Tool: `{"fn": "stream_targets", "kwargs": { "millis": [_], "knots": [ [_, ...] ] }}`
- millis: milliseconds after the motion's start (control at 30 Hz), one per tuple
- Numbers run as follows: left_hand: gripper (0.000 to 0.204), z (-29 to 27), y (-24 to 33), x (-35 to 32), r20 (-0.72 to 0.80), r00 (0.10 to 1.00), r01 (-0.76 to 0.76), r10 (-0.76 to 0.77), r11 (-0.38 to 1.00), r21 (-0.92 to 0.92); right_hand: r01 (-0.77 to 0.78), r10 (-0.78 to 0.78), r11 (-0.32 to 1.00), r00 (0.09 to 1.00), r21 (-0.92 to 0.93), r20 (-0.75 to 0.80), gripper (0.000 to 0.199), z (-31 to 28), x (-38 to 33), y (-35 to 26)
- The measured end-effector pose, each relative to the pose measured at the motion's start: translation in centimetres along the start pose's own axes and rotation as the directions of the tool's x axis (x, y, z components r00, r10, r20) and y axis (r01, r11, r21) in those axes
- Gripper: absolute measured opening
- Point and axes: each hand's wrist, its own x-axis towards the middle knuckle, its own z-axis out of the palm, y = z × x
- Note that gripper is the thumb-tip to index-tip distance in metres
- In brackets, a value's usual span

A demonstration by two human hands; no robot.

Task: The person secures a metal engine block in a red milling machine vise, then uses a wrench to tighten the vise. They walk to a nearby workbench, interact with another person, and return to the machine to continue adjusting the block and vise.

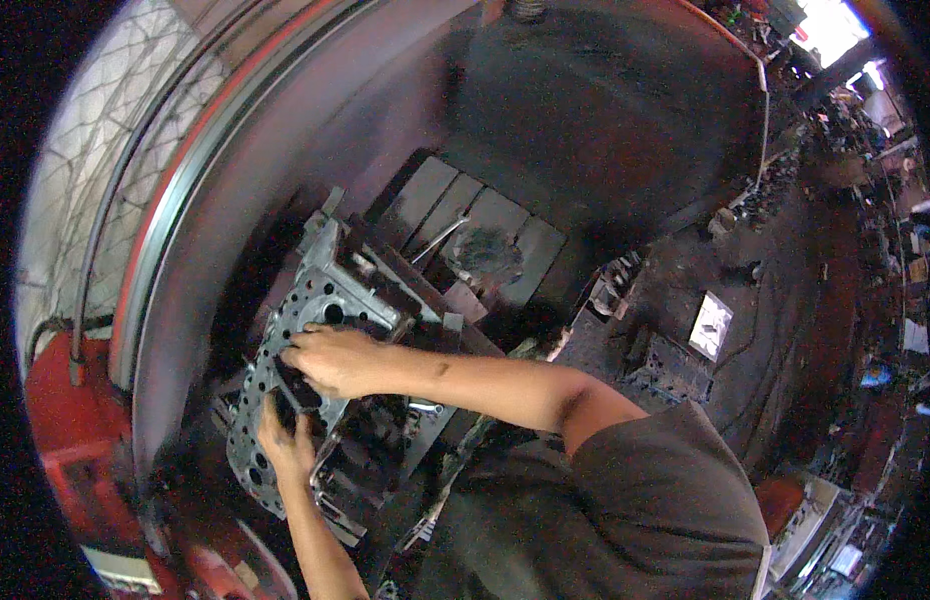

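A grey metal engine block (276,340), its flat face pierced with round holes, lies slanted in front of me on the left. My right hand (335,362) rests over its middle, fingers curled down against the face, below a large dark bore (333,313). Nearer to me, my left hand (288,445) reaches up over the lower part of the block, thumb and fingers bent around a dark gap. Between the two hands runs a dark narrow shape; whether it is a bar or part of the block, I cannot tell. My fingertips are partly hidden.
Beyond the block stands a slotted metal table (425,195) with a light rod (440,240) on it. A curved grey guard with a red edge rises on the left above red machine parts (75,410). At right, another metal block (670,368) sits near a bright sheet (711,325).
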Motion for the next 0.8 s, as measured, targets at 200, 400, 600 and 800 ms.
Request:
{"fn": "stream_targets", "kwargs": {
  "millis": [200,400,600,800],
  "knots": [
    [0.04,-0.2,0.5,0.0,0.041,0.998,-0.056,0.053,0.994,0.092,0.09,-0.087,0.978,0.996,-0.19,0.024,0.039,0.7,-1.5,1.3],
    [0.026,-1.6,1.5,-0.4,0.028,0.996,-0.084,0.08,0.979,0.186,0.054,-0.048,0.996,0.996,-0.07,0.078,0.038,-0.2,-1.2,1.3],
    [0.026,-1.8,1.5,-1.4,-0.013,0.999,-0.029,0.034,0.959,0.283,0.156,-0.155,0.983,0.988,-0.092,0.013,0.04,0.5,-0.2,-0.9],
    [0.022,-1.8,-1.1,-3.3,-0.165,0.986,0.04,-0.011,0.984,0.173,0.167,-0.15,0.973,0.982,-0.161,0.116,0.037,1.9,0.1,-1.3]
  ]
}}
